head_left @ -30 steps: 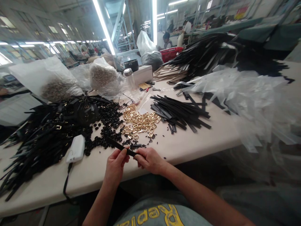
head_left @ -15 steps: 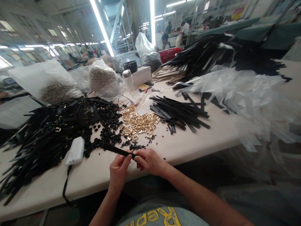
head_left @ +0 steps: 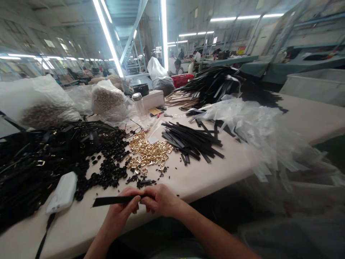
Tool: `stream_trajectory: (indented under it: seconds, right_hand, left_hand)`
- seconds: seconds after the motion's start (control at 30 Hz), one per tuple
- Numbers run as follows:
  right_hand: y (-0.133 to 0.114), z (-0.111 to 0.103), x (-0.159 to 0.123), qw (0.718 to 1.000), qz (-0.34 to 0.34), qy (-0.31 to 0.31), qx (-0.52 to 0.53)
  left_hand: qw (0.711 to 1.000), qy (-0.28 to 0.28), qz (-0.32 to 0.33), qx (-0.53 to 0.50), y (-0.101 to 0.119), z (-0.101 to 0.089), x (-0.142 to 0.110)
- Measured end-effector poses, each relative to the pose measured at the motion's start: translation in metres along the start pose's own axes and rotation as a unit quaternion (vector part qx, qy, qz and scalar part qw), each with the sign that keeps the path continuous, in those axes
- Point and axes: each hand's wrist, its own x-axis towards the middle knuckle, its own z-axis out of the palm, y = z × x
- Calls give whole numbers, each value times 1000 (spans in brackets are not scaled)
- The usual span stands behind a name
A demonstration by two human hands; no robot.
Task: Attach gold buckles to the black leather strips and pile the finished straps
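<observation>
Black strap [head_left: 111, 201] swung since half a second ago: free end came down from an up-left slope to nearly level, pointing left. Left hand [head_left: 125, 205] pinched it between thumb and fingers; right hand [head_left: 161, 199] pinched its other end, just beside, fingertips partly hidden. Strap was held over the front edge of the table [head_left: 205, 176], nearer the person than the gold buckles [head_left: 149, 153]. Black strips [head_left: 191, 141] lay right of those.
</observation>
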Motion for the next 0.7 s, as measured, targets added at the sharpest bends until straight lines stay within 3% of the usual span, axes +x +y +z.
stream_trajectory:
  seconds: [0.13,0.3,0.5,0.7]
  right_hand:
    - [7,6,2,997,42,10,65]
    - [7,8,2,998,40,45,23]
    - [6,7,3,998,45,42,30]
    - [-1,6,4,994,26,73,-72]
  left_hand:
    - [1000,-11,-10,1,-2,-1,-2]
    - [998,-31,-59,-19,-2,-1,-1]
    - [981,116,-147,-51,-11,4,-5]
    - [961,182,-153,-140,-27,9,-13]
